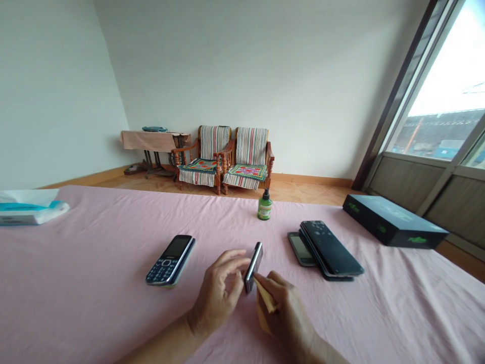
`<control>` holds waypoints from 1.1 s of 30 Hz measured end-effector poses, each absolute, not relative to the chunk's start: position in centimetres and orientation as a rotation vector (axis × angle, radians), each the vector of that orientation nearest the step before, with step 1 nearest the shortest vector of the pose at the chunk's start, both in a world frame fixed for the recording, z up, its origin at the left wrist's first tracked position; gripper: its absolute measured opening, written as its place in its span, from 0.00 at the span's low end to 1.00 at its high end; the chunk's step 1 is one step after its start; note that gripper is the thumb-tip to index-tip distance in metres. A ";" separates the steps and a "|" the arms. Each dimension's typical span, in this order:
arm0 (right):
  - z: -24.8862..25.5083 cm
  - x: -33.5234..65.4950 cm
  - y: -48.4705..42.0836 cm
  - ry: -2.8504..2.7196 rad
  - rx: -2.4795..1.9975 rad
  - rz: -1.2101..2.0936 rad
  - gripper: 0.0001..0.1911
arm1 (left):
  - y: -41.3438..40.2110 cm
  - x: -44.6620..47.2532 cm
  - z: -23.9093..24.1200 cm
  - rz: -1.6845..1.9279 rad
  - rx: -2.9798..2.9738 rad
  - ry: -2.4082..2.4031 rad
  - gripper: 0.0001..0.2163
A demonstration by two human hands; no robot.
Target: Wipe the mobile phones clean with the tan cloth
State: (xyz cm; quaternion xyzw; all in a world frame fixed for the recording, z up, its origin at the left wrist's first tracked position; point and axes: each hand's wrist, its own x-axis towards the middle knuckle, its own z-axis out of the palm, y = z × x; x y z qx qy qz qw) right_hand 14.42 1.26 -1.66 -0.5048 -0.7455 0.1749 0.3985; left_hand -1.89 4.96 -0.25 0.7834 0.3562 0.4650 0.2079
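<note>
One phone (253, 268) stands tilted on edge between the left hand (217, 288) and the right hand (290, 303), around the middle of the tabletop (98, 263), well in from its far edge. The left hand is half open, fingers loosely bent, tips at the phone's left side; whether they grip or only steady it, I cannot tell. The right hand is closed round a folded yellow cloth (268, 298), its fingertips bringing it against the phone's lower right side.

The step in hand looks like wiping. To do it well, the left hand should brace the phone firmly by its rim, since something so slim probably tips under pressure. The cloth wants lying flat over the fingertips, with light, even strokes along the length and a fold worked round the rim. Keeping the phone low would soften any slip. Short strokes should also spare the stack (331, 247), towards the tabletop's right edge, and the keypad phone (171, 260) on the other side.
</note>
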 end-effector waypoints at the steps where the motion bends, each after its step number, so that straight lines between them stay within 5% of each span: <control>1: -1.7 14.4 1.3 -1.893 -1.294 0.451 0.12 | 4.9 -1.8 -0.2 1.275 2.154 0.978 0.12; 10: -1.6 14.5 1.3 -1.889 -1.316 0.458 0.12 | 4.9 -1.1 -0.6 1.111 2.100 1.097 0.14; 21: -0.5 18.6 3.7 -1.661 -1.345 0.076 0.17 | 3.8 -1.0 -0.3 1.119 2.381 1.108 0.15; 33: -1.4 16.8 2.7 -1.980 -1.146 0.167 0.20 | 3.7 -0.9 -0.2 1.088 2.293 1.113 0.10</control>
